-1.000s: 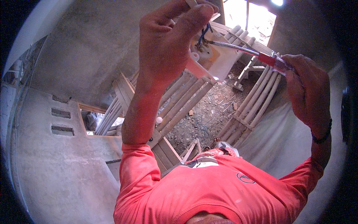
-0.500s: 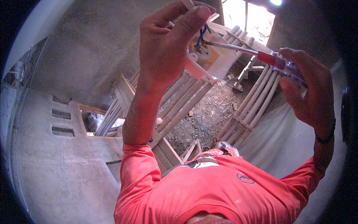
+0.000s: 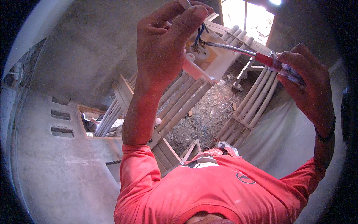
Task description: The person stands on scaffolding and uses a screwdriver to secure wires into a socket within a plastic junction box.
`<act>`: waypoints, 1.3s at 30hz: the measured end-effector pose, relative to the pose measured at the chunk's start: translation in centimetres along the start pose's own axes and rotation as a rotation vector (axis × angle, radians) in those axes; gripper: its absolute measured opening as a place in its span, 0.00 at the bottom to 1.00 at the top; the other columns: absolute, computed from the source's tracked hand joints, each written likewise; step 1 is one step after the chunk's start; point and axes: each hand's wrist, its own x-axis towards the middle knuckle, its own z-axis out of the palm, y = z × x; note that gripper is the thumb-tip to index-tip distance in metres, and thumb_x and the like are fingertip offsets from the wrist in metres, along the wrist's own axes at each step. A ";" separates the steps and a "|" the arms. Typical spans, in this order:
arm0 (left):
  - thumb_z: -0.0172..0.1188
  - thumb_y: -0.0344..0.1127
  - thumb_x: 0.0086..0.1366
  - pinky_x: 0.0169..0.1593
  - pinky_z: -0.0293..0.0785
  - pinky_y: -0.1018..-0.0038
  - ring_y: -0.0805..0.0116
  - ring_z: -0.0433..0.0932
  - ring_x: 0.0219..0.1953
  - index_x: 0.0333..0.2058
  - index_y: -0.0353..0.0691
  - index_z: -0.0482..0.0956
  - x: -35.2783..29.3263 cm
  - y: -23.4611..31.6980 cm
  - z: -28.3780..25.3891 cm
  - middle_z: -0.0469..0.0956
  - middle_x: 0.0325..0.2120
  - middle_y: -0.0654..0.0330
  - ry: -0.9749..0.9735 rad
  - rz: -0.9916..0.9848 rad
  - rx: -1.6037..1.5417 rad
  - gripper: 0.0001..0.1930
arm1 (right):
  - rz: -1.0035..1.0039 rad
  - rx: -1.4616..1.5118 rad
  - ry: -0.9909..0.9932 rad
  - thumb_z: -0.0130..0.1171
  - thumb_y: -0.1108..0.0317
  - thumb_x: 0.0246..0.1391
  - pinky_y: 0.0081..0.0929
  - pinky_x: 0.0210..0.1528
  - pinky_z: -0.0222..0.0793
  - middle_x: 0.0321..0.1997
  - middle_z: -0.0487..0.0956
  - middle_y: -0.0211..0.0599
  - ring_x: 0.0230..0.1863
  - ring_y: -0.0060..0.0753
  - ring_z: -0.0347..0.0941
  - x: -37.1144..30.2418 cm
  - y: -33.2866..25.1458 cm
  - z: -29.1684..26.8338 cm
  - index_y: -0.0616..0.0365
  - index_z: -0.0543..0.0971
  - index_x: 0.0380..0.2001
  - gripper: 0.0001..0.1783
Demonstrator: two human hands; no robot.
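Note:
My left hand (image 3: 162,52) is raised high, its thumb and fingers closed in a pinch on a small white piece (image 3: 184,4) mostly hidden by the fingers. Right behind this hand is a pale plastic housing (image 3: 222,61) with a yellowish inside. Dark blue wires (image 3: 200,33) run down from near my left fingertips to brownish metal ends in it. My right hand (image 3: 311,80) grips a screwdriver (image 3: 274,61) with a clear handle and red collar. Its shaft points left, and the tip meets or lies very near the metal ends; exact contact cannot be made out.
Below are bamboo poles (image 3: 251,108), wooden planks (image 3: 182,100) and a rubble-strewn floor (image 3: 203,112). A bright window opening (image 3: 257,18) lies at the top. Grey plastered walls (image 3: 71,164) stand around, the left one with several slots and a framed opening (image 3: 85,130).
My right hand's fingers have shifted on the screwdriver handle, and the handle sits slightly lower. My left hand has drifted a little left. Something beyond the left framed opening has moved.

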 end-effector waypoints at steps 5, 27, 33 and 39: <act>0.58 0.39 0.58 0.35 0.68 0.80 0.76 0.73 0.29 0.33 0.33 0.77 0.1 0.1 -0.3 0.77 0.27 0.61 0.014 -0.024 0.094 0.13 | -0.037 -0.074 0.010 0.56 0.78 0.40 0.28 0.29 0.66 0.30 0.71 0.41 0.26 0.38 0.70 0.3 -0.5 -0.1 0.61 0.71 0.41 0.20; 0.58 0.38 0.57 0.32 0.71 0.80 0.75 0.75 0.27 0.33 0.32 0.76 0.6 0.1 -0.8 0.77 0.27 0.59 -0.008 -0.051 -0.146 0.12 | -0.133 -0.136 0.089 0.61 0.79 0.37 0.29 0.28 0.67 0.34 0.70 0.41 0.30 0.37 0.70 0.5 0.5 0.2 0.56 0.70 0.42 0.24; 0.58 0.38 0.57 0.31 0.71 0.80 0.75 0.75 0.26 0.33 0.32 0.76 0.6 0.1 -1.2 0.77 0.27 0.60 -0.029 -0.056 -0.191 0.13 | -0.105 -0.056 0.058 0.61 0.79 0.36 0.28 0.27 0.67 0.33 0.70 0.41 0.30 0.37 0.70 0.7 0.3 0.2 0.56 0.71 0.41 0.24; 0.58 0.38 0.57 0.33 0.70 0.79 0.75 0.74 0.28 0.33 0.33 0.77 0.5 -0.1 -1.5 0.77 0.27 0.60 0.043 -0.023 -0.129 0.12 | -0.052 -0.054 0.092 0.60 0.77 0.39 0.26 0.30 0.66 0.34 0.70 0.41 0.30 0.36 0.69 0.2 0.4 0.8 0.57 0.71 0.42 0.22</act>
